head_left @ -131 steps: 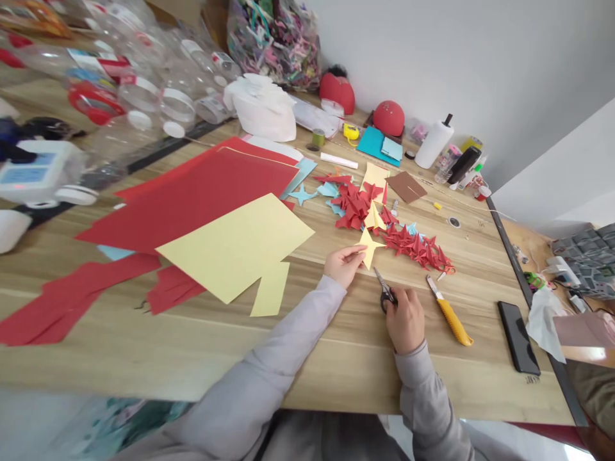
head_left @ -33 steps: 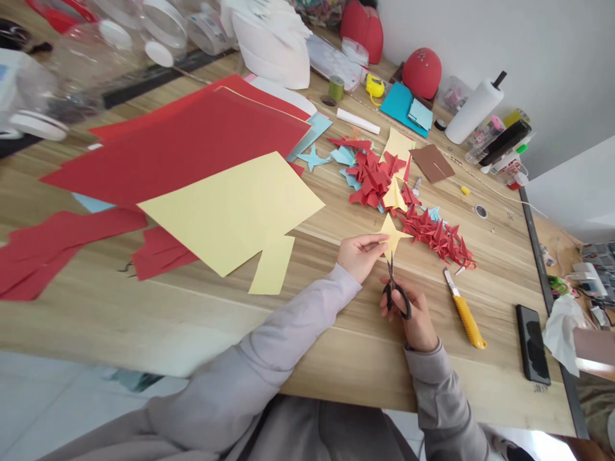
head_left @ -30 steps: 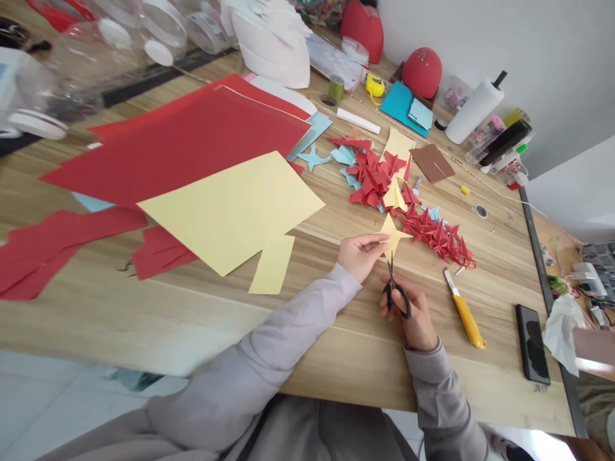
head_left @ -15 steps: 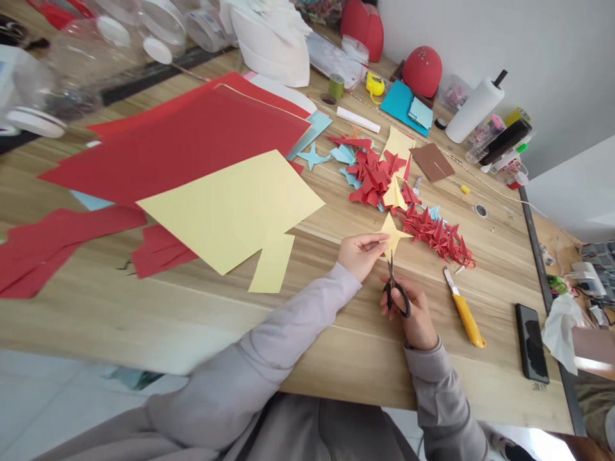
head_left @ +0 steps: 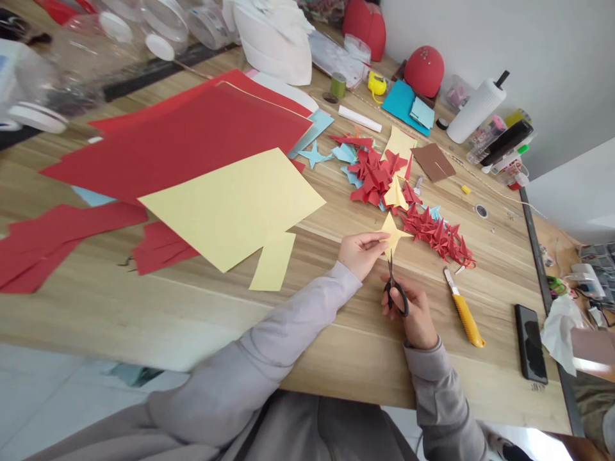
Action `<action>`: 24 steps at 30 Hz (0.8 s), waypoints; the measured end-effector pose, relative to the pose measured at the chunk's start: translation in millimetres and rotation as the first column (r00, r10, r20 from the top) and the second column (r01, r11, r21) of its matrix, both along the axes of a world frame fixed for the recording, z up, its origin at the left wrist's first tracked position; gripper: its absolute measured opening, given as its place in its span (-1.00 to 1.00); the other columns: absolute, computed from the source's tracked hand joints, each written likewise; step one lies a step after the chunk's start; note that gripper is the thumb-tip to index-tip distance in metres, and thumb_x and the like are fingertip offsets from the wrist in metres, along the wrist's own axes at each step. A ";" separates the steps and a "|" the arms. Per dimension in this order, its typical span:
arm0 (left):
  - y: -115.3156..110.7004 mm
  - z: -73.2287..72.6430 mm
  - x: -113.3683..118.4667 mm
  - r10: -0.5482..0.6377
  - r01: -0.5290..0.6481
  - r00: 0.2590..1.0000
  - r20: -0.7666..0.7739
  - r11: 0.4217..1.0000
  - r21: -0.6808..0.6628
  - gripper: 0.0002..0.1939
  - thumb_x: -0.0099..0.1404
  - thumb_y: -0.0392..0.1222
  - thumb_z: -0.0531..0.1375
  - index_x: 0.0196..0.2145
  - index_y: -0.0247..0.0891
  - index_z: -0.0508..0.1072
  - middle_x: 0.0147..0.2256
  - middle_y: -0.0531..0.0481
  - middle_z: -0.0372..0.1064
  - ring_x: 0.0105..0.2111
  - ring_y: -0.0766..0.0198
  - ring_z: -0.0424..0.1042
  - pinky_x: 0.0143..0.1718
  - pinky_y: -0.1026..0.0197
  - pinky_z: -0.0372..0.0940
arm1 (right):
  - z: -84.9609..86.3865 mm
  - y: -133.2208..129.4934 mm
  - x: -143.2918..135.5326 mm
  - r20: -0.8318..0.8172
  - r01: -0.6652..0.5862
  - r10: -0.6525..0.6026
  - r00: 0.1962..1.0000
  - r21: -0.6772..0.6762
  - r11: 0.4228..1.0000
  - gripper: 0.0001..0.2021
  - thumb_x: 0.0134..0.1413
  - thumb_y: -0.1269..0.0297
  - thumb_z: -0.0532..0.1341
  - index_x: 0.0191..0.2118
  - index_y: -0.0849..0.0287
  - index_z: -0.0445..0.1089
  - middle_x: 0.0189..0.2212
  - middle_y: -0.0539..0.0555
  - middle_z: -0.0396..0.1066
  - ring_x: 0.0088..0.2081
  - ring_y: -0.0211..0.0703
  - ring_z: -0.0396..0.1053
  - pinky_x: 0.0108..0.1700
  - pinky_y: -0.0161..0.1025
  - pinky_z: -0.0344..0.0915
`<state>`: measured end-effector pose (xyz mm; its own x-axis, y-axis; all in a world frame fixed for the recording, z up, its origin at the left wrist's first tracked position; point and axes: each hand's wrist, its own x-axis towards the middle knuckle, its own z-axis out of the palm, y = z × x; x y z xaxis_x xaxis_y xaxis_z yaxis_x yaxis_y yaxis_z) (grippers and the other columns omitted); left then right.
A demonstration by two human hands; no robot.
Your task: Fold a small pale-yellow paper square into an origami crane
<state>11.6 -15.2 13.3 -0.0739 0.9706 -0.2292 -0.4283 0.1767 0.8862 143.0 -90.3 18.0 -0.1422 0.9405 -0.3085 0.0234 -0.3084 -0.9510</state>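
Observation:
Between the thumb and fingers of my left hand (head_left: pixel 361 253) is a yellow four-pointed paper star (head_left: pixel 394 235), held just above the table. My right hand (head_left: pixel 414 314) grips a pair of black-handled scissors (head_left: pixel 394 296), fingers through the loops. The scissor blades point away from me and meet the star's near point. Beyond the star lie a string of folded red paper stars (head_left: pixel 435 235) and a heap of red folded paper pieces (head_left: pixel 375 176), with a yellow folded piece (head_left: pixel 395 194) among them.
A yellow cardboard sheet (head_left: pixel 230 211) overlaps large red sheets (head_left: pixel 177 141) on the left. Red paper strips (head_left: pixel 43 240) lie nearer the edge. To the right are a yellow utility knife (head_left: pixel 465 314) and a phone (head_left: pixel 531 342). Clear plastic jars (head_left: pixel 79 61) stand at the back left.
Both hands, the star and the scissors stay almost in place. The whole view has shifted very slightly.

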 end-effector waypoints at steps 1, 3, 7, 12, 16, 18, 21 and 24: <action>0.1 0.1 -0.1 0.002 -0.002 1.000 0.000 1.000 0.000 -0.76 -0.09 -0.26 0.29 -0.38 -0.36 0.55 -0.43 -0.09 0.50 -0.40 0.26 0.44 -0.35 0.23 0.37 | 0.0 0.1 0.1 0.000 0.000 0.000 1.000 0.001 1.000 -0.65 -0.04 0.13 0.23 -0.15 0.25 0.39 -0.59 -0.02 0.32 -0.61 -0.35 0.25 -0.65 -0.40 0.10; 0.3 0.3 -0.2 0.005 -0.005 1.000 -0.001 1.000 0.001 -0.76 -0.09 -0.26 0.29 -0.39 -0.35 0.55 -0.43 -0.08 0.50 -0.40 0.26 0.44 -0.36 0.24 0.37 | 0.1 0.0 0.1 0.001 0.002 -0.002 1.000 0.002 1.000 -0.65 -0.04 0.13 0.23 -0.15 0.24 0.39 -0.59 -0.02 0.32 -0.62 -0.36 0.24 -0.65 -0.41 0.10; 0.9 1.0 -0.7 0.008 -0.008 1.000 0.002 1.000 -0.004 -0.77 -0.10 -0.27 0.29 -0.39 -0.35 0.55 -0.43 -0.08 0.50 -0.41 0.26 0.44 -0.38 0.24 0.37 | 0.8 -0.5 -0.3 0.012 0.010 -0.010 1.000 -0.008 1.000 -0.63 -0.06 0.13 0.24 -0.14 0.25 0.39 -0.60 -0.02 0.32 -0.63 -0.37 0.23 -0.66 -0.42 0.09; 1.2 1.1 -0.6 0.010 -0.010 1.000 0.013 1.000 -0.006 -0.77 -0.11 -0.27 0.29 -0.40 -0.36 0.55 -0.44 -0.09 0.50 -0.41 0.26 0.44 -0.38 0.23 0.37 | 0.8 -0.3 0.0 0.044 -0.005 0.005 0.999 0.004 1.000 -0.61 -0.06 0.12 0.24 -0.13 0.26 0.39 -0.61 -0.03 0.32 -0.63 -0.36 0.23 -0.67 -0.41 0.08; 1.5 -0.2 -0.1 0.017 -0.017 1.000 0.019 1.000 -0.006 -0.77 -0.11 -0.27 0.29 -0.40 -0.36 0.55 -0.43 -0.09 0.50 -0.41 0.26 0.44 -0.38 0.24 0.36 | -0.1 0.6 0.4 0.068 -0.010 0.009 0.998 0.005 1.000 -0.59 -0.06 0.10 0.23 -0.12 0.27 0.38 -0.62 -0.03 0.32 -0.64 -0.36 0.21 -0.68 -0.40 0.07; 1.6 -0.5 -0.3 0.016 -0.016 1.000 0.016 1.000 -0.005 -0.77 -0.11 -0.28 0.29 -0.40 -0.36 0.55 -0.44 -0.08 0.50 -0.42 0.27 0.44 -0.38 0.25 0.36 | -0.6 0.6 0.6 0.072 -0.013 0.012 0.997 0.004 1.000 -0.59 -0.06 0.10 0.23 -0.12 0.27 0.38 -0.62 -0.04 0.31 -0.64 -0.36 0.20 -0.68 -0.40 0.07; 1.6 0.0 -0.9 0.013 -0.013 1.000 0.010 1.000 -0.003 -0.78 -0.10 -0.28 0.28 -0.40 -0.36 0.55 -0.44 -0.08 0.50 -0.44 0.29 0.43 -0.38 0.25 0.36 | -1.2 -0.1 1.2 0.075 -0.013 0.013 0.997 0.004 1.000 -0.59 -0.06 0.10 0.24 -0.11 0.27 0.37 -0.62 -0.04 0.30 -0.64 -0.37 0.20 -0.68 -0.41 0.07; 1.6 0.9 -1.4 0.011 -0.011 1.000 0.007 1.000 -0.005 -0.78 -0.09 -0.29 0.28 -0.40 -0.36 0.55 -0.44 -0.08 0.50 -0.44 0.29 0.43 -0.37 0.24 0.37 | -1.6 -0.5 1.8 0.082 -0.020 0.019 0.996 0.010 1.000 -0.59 -0.05 0.10 0.23 -0.11 0.27 0.37 -0.62 -0.03 0.30 -0.64 -0.37 0.19 -0.68 -0.41 0.07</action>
<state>10.2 -13.5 14.2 -0.0832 0.9686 -0.2341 -0.4363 0.1758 0.8825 144.8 -90.8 16.4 -0.1351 0.9411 -0.3098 0.1072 -0.2969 -0.9489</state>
